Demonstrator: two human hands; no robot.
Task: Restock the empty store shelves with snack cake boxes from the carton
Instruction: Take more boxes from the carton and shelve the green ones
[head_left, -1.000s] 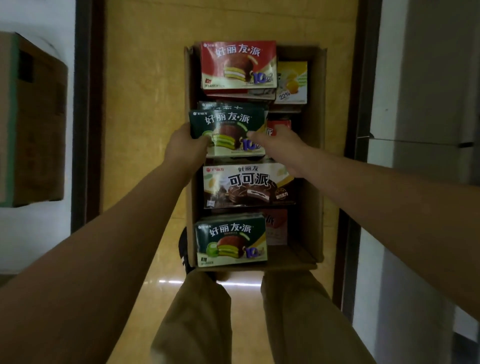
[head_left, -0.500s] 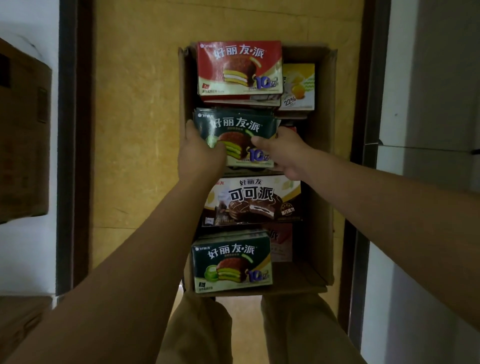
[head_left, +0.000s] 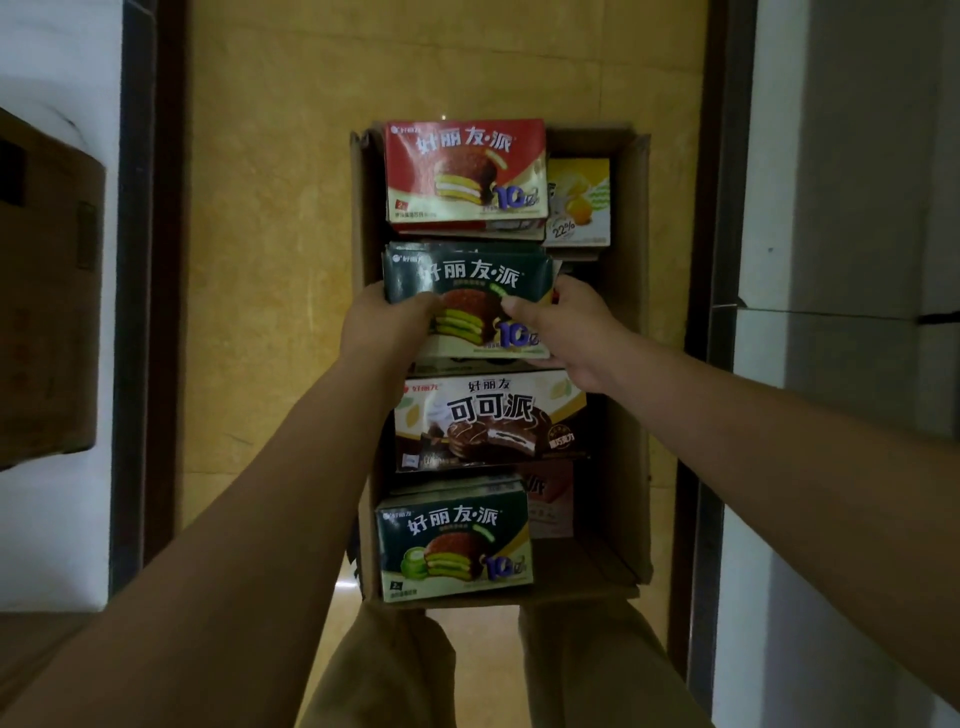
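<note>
Both hands now grip the green snack box (head_left: 467, 280): L hand (head_left: 384, 332) on its left edge w/ thumb laid over the printed face, R hand (head_left: 566, 332) on the right edge, thumb likewise on top; the other fingers are hidden behind the box. 1 s ago L hand was only up against the edge. Since then the grip has closed, and the box looks a touch larger vs. the carton (head_left: 631, 312), so prob. starting to rise. It is still within the carton, 2nd row from the far end, between red box (head_left: 465, 171) and brown cocoa box (head_left: 493, 421). Meaning: pick secured; lift-out + carry to shelf remain. Orientation: printed face up toward camera, lettering upright to the wearer, top edge toward carton's far end. Long axis runs L–R, crosswise to the carton's length.
</note>
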